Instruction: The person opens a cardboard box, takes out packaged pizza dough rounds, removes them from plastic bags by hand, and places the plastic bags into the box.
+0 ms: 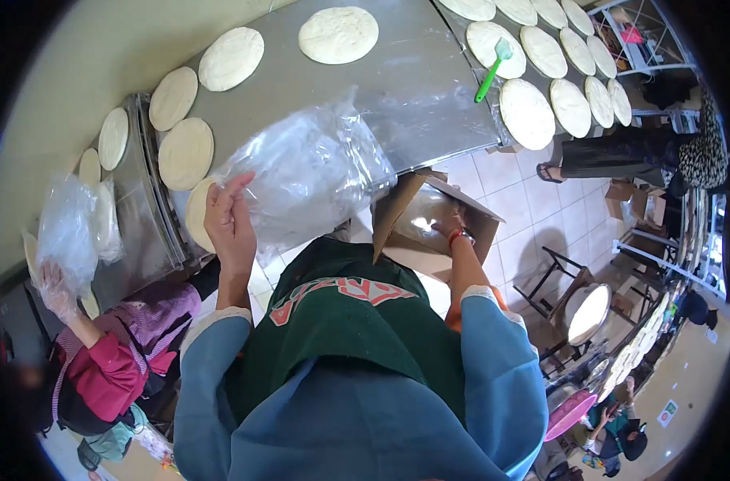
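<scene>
My left hand (230, 212) is raised at the counter's front edge, its fingers closed on the near edge of a large clear plastic bag (309, 172). The crumpled bag lies partly on the metal counter (417, 88) and hangs over its edge. My right hand (453, 226), with a red band at the wrist, reaches into an open cardboard box (413, 248) below the counter. Its fingers look spread against clear plastic (421, 215) inside the box; the fingertips are partly hard to make out. Flat round dough pieces (338, 35) lie on the counter, one (198, 215) just behind my left hand.
At left, a co-worker's gloved hand (56, 290) touches another plastic bag (66, 228). A green-handled brush (493, 70) rests on dough at right. Another person's legs (614, 156) stand on the tiled floor (513, 196). A stool (573, 305) and more boxes (634, 204) are further right.
</scene>
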{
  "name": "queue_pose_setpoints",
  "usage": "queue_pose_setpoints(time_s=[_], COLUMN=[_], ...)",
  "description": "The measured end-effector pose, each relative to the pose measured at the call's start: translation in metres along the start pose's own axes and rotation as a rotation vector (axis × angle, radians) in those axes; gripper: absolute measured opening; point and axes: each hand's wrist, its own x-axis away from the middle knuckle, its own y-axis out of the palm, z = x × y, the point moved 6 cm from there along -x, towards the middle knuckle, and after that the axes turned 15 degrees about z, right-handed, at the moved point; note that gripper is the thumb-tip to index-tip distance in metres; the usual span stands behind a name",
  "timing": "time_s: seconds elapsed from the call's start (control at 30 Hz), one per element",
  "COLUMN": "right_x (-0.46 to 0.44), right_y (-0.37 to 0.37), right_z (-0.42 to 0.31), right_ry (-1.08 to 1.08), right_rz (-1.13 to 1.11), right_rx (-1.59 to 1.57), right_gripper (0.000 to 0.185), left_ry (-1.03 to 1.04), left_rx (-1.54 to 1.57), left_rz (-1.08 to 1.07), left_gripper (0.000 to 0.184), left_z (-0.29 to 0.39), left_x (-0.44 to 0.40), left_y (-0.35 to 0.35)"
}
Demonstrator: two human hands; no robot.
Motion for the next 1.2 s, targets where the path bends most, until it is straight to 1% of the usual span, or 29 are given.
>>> queue_pose_setpoints(time_s=[0.07,0.1,0.17,0.2,0.23,0.27,0.3,0.33,0.37,0.4,0.47,0.5,0.57,0.6,0.63,0.67,0.7,0.73,0.77,0.8,0.83,0.87,0.9,0.93,1.0,1.07,1.13,1.17,1.2], right_x=[-0.016,-0.017,-0.01,0.007,0.029,0.036,0.043,0.055,0.072,0.091,0.129,0.142,0.185,0.198,0.208,0.218,0.223,0.227,0.225,0.228,0.224,0.221,0.216,0.208,0.188,0.164,0.131,0.122,0.101], right_y=[0.029,0.03,0.027,-0.023,-0.079,-0.102,-0.117,-0.133,-0.169,-0.207,-0.284,-0.309,-0.362,-0.366,-0.365,-0.363,-0.358,-0.354,-0.345,-0.347,-0.348,-0.348,-0.351,-0.356,-0.373,-0.403,-0.415,-0.415,-0.406], right_z=[0.018,0.021,0.029,0.005,-0.021,-0.024,-0.026,-0.033,-0.039,-0.049,-0.061,-0.068,-0.092,-0.1,-0.107,-0.114,-0.12,-0.124,-0.127,-0.127,-0.129,-0.129,-0.127,-0.119,-0.101,-0.091,-0.079,-0.073,-0.066], right_ry=[0.006,0.01,0.013,-0.13,-0.272,-0.273,-0.324,-0.37,-0.315,-0.261,-0.258,-0.251,-0.633,-0.753,-0.84,-0.928,-1.001,-1.07,-1.108,-1.106,-1.064,-1.019,-1.029,-1.029,-0.971,-0.712,-0.729,-0.724,-0.614], right_rz=[-0.103,-0.154,-0.195,0.15,0.498,0.508,0.338,0.154,0.186,0.219,0.43,0.446,0.914,1.017,1.074,1.13,1.118,1.106,0.994,1.0,0.861,0.722,0.602,0.607,0.761,1.049,1.137,1.141,0.841], right_rx=[0.012,0.026,0.043,0.148,0.251,0.252,-0.041,-0.331,-0.362,-0.395,-0.517,-0.516,-0.491,-0.426,-0.417,-0.407,-0.37,-0.332,-0.248,-0.244,-0.29,-0.335,-0.372,-0.369,-0.523,-0.473,-0.576,-0.573,-0.762], right_gripper=[0.087,0.089,0.091,0.069,0.048,0.048,0.044,0.04,0.034,0.029,0.023,0.023,0.025,0.029,0.029,0.028,0.029,0.03,0.025,0.025,0.025,0.027,0.038,0.038,0.037,0.031,0.023,0.023,0.022], left_ry=[0.104,0.109,0.004,0.01,0.102,0.191,0.198,0.213,0.23,0.234,0.241,0.252,0.204,0.217,-0.431,-1.126,-1.247,-1.284,-1.211,-1.14,-1.134,-1.182,-1.23,-1.225,-1.128,-1.086,-1.037,-1.02,-1.0], left_rx=[-0.053,-0.049,-0.058,-0.053,-0.053,-0.054,-0.041,-0.024,-0.007,0.001,0.096,0.108,0.362,0.371,0.888,1.367,1.527,1.529,1.368,1.21,1.214,1.224,1.233,1.237,1.209,1.154,1.105,1.11,1.114], left_rz=[0.086,0.083,0.136,0.144,0.126,0.106,0.112,0.017,-0.079,-0.077,-0.334,-0.335,-0.565,-0.561,-0.779,-0.943,-1.034,-0.899,-0.866,-0.828,-0.835,-0.833,-0.83,-0.833,-0.94,-0.957,-0.975,-0.995,-1.013], left_gripper=[0.025,0.025,0.024,0.024,0.023,0.021,0.021,0.021,0.02,0.02,0.021,0.021,0.043,0.043,0.056,0.069,0.078,0.069,0.064,0.06,0.06,0.058,0.057,0.057,0.058,0.059,0.059,0.059,0.059], left_z=[0.015,0.021,0.027,0.027,0.028,0.032,0.041,0.05,0.062,0.076,0.106,0.109,0.11,0.113,0.105,0.106,0.108,0.109,0.101,0.092,0.089,0.086,0.085,0.087,0.095,0.099,0.103,0.104,0.106], left_x=[0.003,0.005,0.007,0.009,0.012,0.014,0.016,0.018,0.023,0.024,0.033,0.035,0.05,0.051,0.058,0.069,0.06,0.055,0.052,0.051,0.053,0.054,0.056,0.055,0.058,0.062,0.065,0.065,0.064], left_y=[-0.003,0.0,0.001,0.002,0.005,0.008,0.013,0.027,0.039,0.043,0.062,0.067,0.091,0.101,0.122,0.14,0.144,0.146,0.151,0.156,0.157,0.157,0.157,0.158,0.158,0.158,0.159,0.158,0.158])
